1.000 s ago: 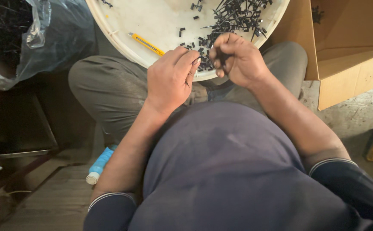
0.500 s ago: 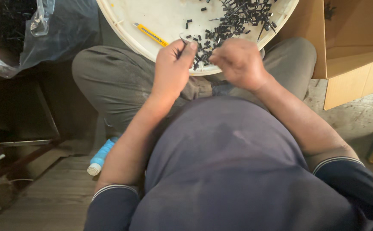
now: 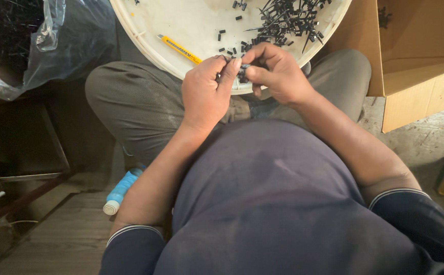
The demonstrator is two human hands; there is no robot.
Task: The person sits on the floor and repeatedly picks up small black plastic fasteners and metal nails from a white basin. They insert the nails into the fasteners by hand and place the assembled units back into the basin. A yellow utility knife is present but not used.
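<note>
White tray (image 3: 191,30) rests on my lap, black parts (image 3: 288,20) piled far right. Left hand (image 3: 206,94) and right hand (image 3: 275,71) pinch one small part (image 3: 243,75) together at its near rim.

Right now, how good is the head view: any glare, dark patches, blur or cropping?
Head view: sharp and evenly lit on both hands, the left hand and right hand meeting over small black parts; white round tray is bright but not blown out, its far side cropped by the top edge; clear plastic bag shows mild glare; the lower left floor sits in deep shadow.
</note>
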